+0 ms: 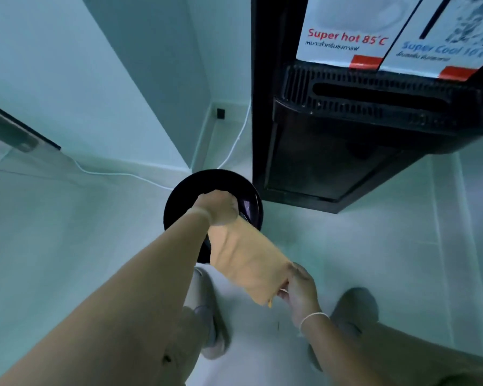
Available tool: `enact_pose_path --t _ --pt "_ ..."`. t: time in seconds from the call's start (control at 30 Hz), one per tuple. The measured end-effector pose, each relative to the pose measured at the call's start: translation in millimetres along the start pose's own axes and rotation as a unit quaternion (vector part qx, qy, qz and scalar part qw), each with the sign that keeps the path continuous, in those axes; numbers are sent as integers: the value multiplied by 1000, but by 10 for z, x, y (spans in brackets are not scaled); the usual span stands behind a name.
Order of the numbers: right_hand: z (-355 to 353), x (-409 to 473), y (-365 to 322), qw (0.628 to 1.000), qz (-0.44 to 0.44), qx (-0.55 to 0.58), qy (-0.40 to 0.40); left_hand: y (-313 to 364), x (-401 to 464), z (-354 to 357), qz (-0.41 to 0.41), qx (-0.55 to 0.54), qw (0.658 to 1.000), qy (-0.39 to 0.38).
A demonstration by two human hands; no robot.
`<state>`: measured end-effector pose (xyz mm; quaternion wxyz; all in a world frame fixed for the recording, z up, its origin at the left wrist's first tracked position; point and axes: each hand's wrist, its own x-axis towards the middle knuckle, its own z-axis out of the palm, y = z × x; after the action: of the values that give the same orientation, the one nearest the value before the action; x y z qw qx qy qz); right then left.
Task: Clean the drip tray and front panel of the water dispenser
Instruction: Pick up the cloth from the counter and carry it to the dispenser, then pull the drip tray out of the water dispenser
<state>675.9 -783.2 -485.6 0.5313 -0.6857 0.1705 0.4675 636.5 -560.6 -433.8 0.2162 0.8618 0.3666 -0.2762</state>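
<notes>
Your left hand (216, 208) and right hand (299, 288) stretch a yellow cloth (243, 263) between them, the fingers of each curled tight on one end. A black bowl (251, 196) sits on the floor under your left fingers. The water dispenser (346, 129) stands beyond, its drip tray (374, 93) well above the cloth.

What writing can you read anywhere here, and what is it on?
"Super hot 85°C": red, on the left label of the water dispenser.
"Super Cool 10°C": blue, on the right label.
Thai lines beneath each: too blurred to read.
Nothing else carries text.
</notes>
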Motion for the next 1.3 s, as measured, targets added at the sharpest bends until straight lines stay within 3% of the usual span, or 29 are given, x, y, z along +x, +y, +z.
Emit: enact_pose_path --t 0.13,0.33,0.47,0.63,1.03,1.3 --pt "-80 292 92 997 3 -59 45 15 170 192 8 67 997 21" --pt "-202 289 -81 981 -58 -171 66 16 161 293 -8 11 1000 10" --pt "-154 166 -333 980 -99 -166 56 103 20 142 0 -36 999 13" --pt "-205 -227 -801 978 -165 -121 46 325 -384 -322 21 -99 992 74" --pt "-644 -1226 -1932 945 -318 -41 61 880 -1314 -1339 49 -327 912 242" --pt "-878 -1228 -2370 951 -291 -1 104 1122 -1282 -1533 33 -441 860 253"
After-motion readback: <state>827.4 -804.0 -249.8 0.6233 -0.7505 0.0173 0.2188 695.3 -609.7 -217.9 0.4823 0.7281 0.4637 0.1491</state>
